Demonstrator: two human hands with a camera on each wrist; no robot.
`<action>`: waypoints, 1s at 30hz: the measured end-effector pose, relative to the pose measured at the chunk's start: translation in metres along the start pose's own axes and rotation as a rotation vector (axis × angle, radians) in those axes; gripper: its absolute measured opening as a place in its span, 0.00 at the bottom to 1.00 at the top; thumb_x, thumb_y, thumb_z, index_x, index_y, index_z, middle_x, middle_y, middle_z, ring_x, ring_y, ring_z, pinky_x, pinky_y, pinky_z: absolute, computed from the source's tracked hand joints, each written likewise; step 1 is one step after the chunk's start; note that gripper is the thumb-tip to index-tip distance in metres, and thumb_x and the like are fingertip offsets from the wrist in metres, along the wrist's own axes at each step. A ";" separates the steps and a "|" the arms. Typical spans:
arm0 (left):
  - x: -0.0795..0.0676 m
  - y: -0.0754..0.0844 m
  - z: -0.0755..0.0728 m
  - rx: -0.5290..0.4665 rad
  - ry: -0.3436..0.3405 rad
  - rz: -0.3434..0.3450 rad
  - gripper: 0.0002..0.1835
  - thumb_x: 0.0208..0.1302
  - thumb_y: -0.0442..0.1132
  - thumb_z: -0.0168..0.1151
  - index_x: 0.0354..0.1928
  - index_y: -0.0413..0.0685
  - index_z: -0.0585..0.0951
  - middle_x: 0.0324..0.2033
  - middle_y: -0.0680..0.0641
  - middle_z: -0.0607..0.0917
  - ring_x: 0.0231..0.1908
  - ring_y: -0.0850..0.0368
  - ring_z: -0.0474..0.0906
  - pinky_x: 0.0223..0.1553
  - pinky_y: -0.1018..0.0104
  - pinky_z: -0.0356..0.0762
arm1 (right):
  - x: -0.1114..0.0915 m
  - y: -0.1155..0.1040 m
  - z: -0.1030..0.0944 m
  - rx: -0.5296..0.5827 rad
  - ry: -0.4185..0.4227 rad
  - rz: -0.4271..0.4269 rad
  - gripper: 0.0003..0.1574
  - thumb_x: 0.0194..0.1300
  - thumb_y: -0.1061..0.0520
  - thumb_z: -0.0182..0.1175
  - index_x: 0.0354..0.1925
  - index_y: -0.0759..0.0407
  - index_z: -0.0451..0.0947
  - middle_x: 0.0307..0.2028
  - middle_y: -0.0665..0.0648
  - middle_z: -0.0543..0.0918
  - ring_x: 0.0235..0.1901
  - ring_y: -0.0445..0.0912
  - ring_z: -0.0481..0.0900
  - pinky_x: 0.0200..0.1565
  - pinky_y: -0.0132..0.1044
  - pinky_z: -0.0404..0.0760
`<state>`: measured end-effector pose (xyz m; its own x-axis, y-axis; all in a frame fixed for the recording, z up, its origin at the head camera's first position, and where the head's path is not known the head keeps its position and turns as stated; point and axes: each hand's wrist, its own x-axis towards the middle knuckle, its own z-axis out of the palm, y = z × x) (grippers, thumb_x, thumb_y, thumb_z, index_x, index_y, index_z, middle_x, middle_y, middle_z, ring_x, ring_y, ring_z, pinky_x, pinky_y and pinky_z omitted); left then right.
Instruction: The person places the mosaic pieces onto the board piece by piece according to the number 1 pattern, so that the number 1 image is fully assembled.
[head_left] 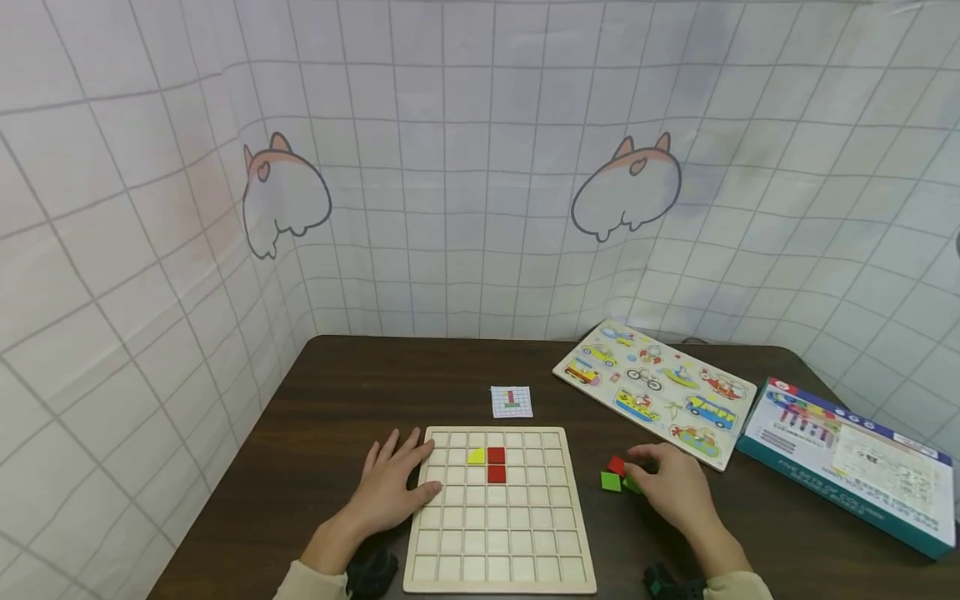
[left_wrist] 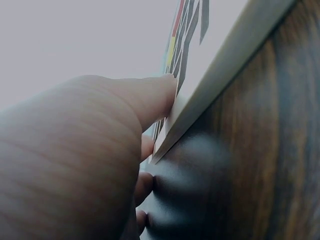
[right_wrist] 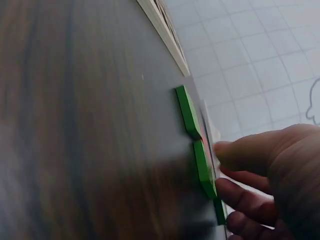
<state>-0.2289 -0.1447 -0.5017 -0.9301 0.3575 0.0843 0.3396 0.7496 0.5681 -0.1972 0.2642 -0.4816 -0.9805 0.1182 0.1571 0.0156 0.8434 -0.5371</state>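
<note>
A pale wooden grid board [head_left: 497, 542] lies on the dark table. Upon it are a yellow piece [head_left: 476, 456] with a cut corner and two red square tiles [head_left: 497, 474], one above the other. My left hand [head_left: 390, 487] rests at the board's left edge, thumb and index finger on its rim, other fingers spread on the table. Right of the board, my right hand [head_left: 675, 487] reaches down over loose tiles: a red one [head_left: 616, 465], a green one [head_left: 611, 482] and another green one [head_left: 632, 484], partly hidden by the thumb. In the right wrist view, thumb and fingers stand apart beside green tiles [right_wrist: 202, 170].
A small card [head_left: 512, 402] with a printed grid pattern lies behind the board. A picture puzzle board [head_left: 652, 387] with vehicles is at the back right, next to a blue-and-white box [head_left: 847, 467]. A white checked curtain [head_left: 465, 167] hangs behind the table.
</note>
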 end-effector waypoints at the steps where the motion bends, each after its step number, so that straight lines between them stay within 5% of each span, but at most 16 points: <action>1: 0.000 0.000 0.000 0.000 0.001 -0.001 0.35 0.65 0.53 0.64 0.71 0.49 0.68 0.74 0.41 0.58 0.74 0.34 0.42 0.68 0.33 0.30 | -0.001 0.001 0.000 -0.004 -0.012 0.000 0.15 0.60 0.52 0.67 0.44 0.58 0.86 0.43 0.58 0.85 0.45 0.56 0.81 0.46 0.54 0.77; 12: 0.000 -0.001 0.001 0.005 0.010 0.005 0.36 0.64 0.54 0.64 0.71 0.48 0.69 0.74 0.40 0.58 0.74 0.34 0.42 0.68 0.33 0.31 | -0.002 0.000 0.003 -0.010 -0.039 0.000 0.21 0.60 0.47 0.68 0.47 0.58 0.84 0.39 0.55 0.82 0.39 0.51 0.79 0.40 0.51 0.77; 30: 0.000 0.001 0.001 -0.021 0.020 0.009 0.34 0.62 0.53 0.66 0.68 0.50 0.72 0.73 0.38 0.59 0.74 0.33 0.42 0.67 0.32 0.30 | -0.002 -0.004 0.005 -0.017 -0.033 0.025 0.16 0.58 0.53 0.67 0.43 0.58 0.85 0.35 0.53 0.80 0.30 0.45 0.73 0.33 0.40 0.71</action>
<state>-0.2283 -0.1433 -0.5019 -0.9297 0.3526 0.1061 0.3452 0.7345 0.5843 -0.1966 0.2584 -0.4837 -0.9857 0.1219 0.1160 0.0430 0.8490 -0.5266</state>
